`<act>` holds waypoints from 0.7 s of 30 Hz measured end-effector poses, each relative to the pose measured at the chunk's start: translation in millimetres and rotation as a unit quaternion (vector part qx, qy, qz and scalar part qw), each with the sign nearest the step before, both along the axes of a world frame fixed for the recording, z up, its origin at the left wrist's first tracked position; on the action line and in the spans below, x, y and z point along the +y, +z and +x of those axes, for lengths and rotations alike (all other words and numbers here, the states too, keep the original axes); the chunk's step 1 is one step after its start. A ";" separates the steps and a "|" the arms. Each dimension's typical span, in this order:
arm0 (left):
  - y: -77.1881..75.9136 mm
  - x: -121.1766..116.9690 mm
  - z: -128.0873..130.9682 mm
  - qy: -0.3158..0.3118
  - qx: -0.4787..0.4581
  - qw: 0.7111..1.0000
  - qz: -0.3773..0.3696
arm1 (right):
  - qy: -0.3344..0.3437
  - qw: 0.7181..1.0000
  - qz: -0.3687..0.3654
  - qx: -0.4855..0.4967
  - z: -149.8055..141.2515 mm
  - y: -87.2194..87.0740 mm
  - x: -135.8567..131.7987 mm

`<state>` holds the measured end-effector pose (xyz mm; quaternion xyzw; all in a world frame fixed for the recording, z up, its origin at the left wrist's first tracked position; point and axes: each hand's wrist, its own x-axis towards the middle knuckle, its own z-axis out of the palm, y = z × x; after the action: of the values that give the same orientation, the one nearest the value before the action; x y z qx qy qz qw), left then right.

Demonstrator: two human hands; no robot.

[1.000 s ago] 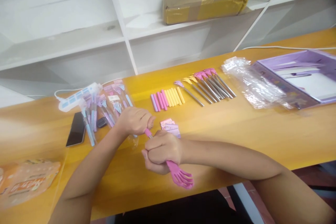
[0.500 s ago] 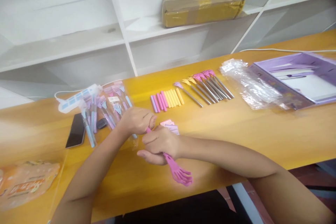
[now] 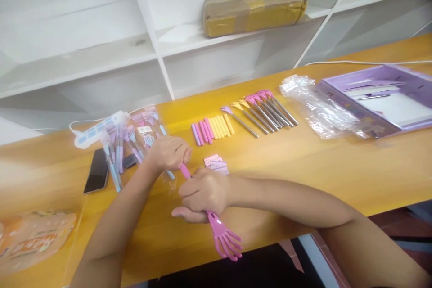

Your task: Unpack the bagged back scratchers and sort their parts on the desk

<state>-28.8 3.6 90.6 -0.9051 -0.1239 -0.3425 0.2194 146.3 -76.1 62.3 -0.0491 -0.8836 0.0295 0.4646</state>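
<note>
A pink back scratcher (image 3: 225,236) with a hand-shaped head is held in both my hands over the front of the table. My left hand (image 3: 168,153) is closed around its pink handle sleeve (image 3: 185,171). Closer to me, my right hand (image 3: 205,192) wraps round the shaft, thumb sticking out to the left, and the pink head points down toward the table's front edge. Most of the shaft is hidden inside my fingers. Just beyond my right hand lie small pink and lilac cards (image 3: 216,164).
Behind my hands are pink, lilac and yellow sleeves (image 3: 212,129) in a row and several scratchers with metal shafts (image 3: 266,110). Wrapped scratchers (image 3: 118,148), a phone (image 3: 96,171) and a power strip (image 3: 101,130) lie left. Clear bags (image 3: 327,108) and a purple box (image 3: 378,99) are right.
My hands have drawn slightly apart, so more of the pink sleeve shows between them. The scratcher's head has swung lower and a little left, its fingers now turned more toward me.
</note>
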 end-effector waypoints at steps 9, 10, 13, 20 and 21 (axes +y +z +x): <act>-2.8 4.9 -4.7 0.009 -0.008 1.000 -0.009 | 0.014 0.998 -0.011 0.054 1.3 3.5 -4.2; -3.3 5.6 -5.5 0.008 -0.008 1.000 -0.015 | 0.009 0.999 -0.007 0.035 1.3 2.9 -4.5; -3.0 7.1 -7.5 0.002 -0.009 1.000 -0.022 | 0.004 1.000 -0.001 0.017 2.8 3.1 -7.0; 1.9 1.1 -4.3 0.017 -0.004 1.000 -0.020 | 0.046 0.997 -0.034 0.043 16.6 20.5 -17.8; 0.9 2.2 -6.0 0.023 -0.002 1.000 -0.018 | 0.050 0.997 -0.035 0.043 17.6 21.9 -19.1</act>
<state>-34.8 5.8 91.5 -0.9053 -0.1517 -0.3363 0.2104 163.9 -95.2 84.2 -0.0194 -0.8626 0.0855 0.4982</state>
